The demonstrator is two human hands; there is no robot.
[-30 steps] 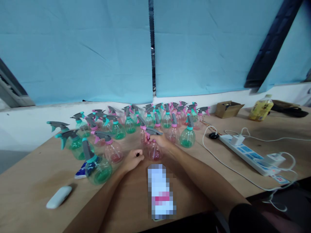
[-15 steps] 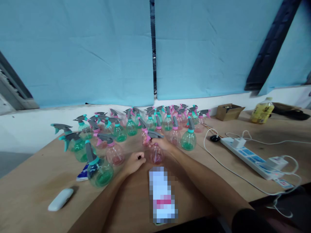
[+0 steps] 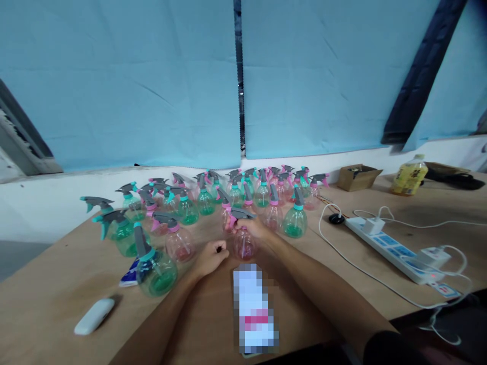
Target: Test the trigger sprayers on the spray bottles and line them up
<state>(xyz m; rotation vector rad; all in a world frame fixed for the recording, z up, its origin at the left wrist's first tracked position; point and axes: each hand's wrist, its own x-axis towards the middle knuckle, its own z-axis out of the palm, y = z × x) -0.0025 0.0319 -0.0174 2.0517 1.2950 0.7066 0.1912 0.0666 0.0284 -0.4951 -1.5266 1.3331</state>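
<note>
My right hand point(image 3: 252, 225) is wrapped round the grey and pink head of a clear pink spray bottle point(image 3: 244, 245), its fingers at the pink trigger. The bottle stands upright on the table with a little liquid visible in it. Left of it, my left hand point(image 3: 211, 257) rests on the table in a loose fist. A dark hollow shows in its curl, and nothing sticks out. Beside that hand stands another pink spray bottle point(image 3: 180, 245); nearer me is a green spray bottle point(image 3: 157, 274). In front of both hands lies a phone point(image 3: 255, 309), its screen blurred out.
Several more green and pink spray bottles point(image 3: 188, 210) crowd the table point(image 3: 205, 324) toward the wall. A white case point(image 3: 94, 316) and a blue packet point(image 3: 130, 274) lie at left. Right are a power strip point(image 3: 391, 248) with cables, a cardboard box point(image 3: 359, 178) and a yellow drink bottle point(image 3: 410, 175).
The whole view has shifted very slightly, with things on the table a little lower. Both hands keep their places, the right one still on the pink spray bottle.
</note>
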